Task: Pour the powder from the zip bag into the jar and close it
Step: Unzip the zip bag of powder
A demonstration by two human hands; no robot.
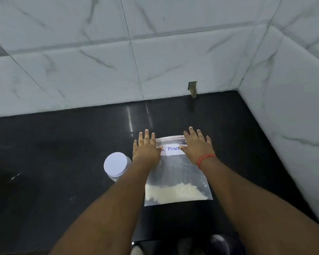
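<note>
Both hands lay flat on the zip bag near the counter's front edge.

The lidded jar [117, 166] stood just left of the left hand [146, 149]; both it and the right hand [197, 147] pressed, fingers straight, the zip bag's [177, 173] top corners on the counter [63, 153], powder [175, 193] at its near end.

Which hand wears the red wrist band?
The right hand, flat on the zip bag, has the red band. The left hand, nearer the jar, has a bare wrist.
</note>
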